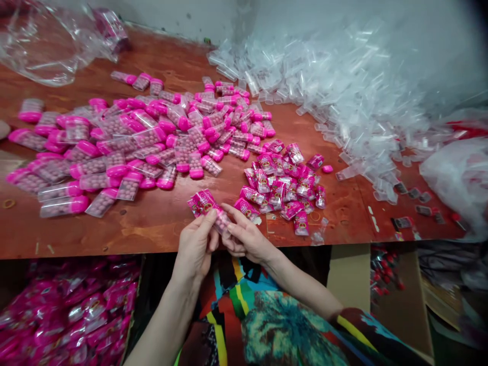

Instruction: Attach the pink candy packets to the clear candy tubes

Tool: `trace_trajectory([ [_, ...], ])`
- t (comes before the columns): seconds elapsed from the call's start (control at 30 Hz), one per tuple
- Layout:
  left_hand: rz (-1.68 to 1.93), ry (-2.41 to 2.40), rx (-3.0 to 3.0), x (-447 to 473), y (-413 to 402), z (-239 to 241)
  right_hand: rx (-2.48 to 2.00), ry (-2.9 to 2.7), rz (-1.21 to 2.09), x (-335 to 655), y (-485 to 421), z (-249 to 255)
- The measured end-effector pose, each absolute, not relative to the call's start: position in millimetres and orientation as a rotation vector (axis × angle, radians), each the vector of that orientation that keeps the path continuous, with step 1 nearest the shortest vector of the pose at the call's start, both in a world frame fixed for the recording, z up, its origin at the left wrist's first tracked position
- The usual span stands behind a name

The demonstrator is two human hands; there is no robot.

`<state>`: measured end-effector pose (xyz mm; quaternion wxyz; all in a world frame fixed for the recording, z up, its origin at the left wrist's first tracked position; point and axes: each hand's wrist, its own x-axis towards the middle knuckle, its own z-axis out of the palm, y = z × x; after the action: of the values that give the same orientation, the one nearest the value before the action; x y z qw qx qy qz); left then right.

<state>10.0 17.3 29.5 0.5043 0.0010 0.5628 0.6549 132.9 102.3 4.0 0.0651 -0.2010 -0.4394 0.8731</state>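
Note:
My left hand [197,243] and my right hand [244,235] meet at the table's front edge. Together they pinch a small clear tube of pink candy balls [221,219] with a pink printed label [202,201] at its far end. Both hands are closed on it. A pile of pink-capped candy tubes [125,142] covers the table's left and middle. A smaller heap of pink printed labels [282,183] lies just right of my hands.
A big heap of empty clear tubes [343,96] fills the back right. A clear plastic bag [41,46] lies at the back left, a white bag [457,173] at the right. A box of finished pink packs [72,310] sits below the red-brown table [152,223].

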Motion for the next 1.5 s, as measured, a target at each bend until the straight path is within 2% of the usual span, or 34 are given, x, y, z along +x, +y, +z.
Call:
trace_trajectory([
  [0.1, 1.582, 1.24, -0.031, 9, 17, 29, -0.611, -1.525, 2.459, 136, 104, 1],
  [0.23, 1.633, 1.348, -0.045, 12, 19, 26, -0.666, -1.754, 2.181, 136, 98, -4],
  [0.37, 1.694, 1.386, -0.042, 19, 24, 28, -0.647, -1.634, 2.308, 134, 92, -4],
  [0.83, 1.549, 1.226, 0.018, 3, 19, 29, -0.607, -1.699, 2.347, 140, 112, 7],
  [1.03, 1.539, 1.268, -0.062, 9, 24, 19, -0.701, -1.959, 1.987, 137, 103, 7],
  [1.1, 1.538, 1.256, -0.066, 12, 23, 20, -0.695, -1.87, 2.073, 135, 100, 8],
  [1.27, 1.527, 1.23, 0.028, 19, 21, 25, -0.666, -1.317, 2.554, 133, 103, 6],
  [1.5, 1.467, 1.233, 0.176, 20, 13, 31, -0.627, -1.478, 2.458, 133, 113, 5],
])
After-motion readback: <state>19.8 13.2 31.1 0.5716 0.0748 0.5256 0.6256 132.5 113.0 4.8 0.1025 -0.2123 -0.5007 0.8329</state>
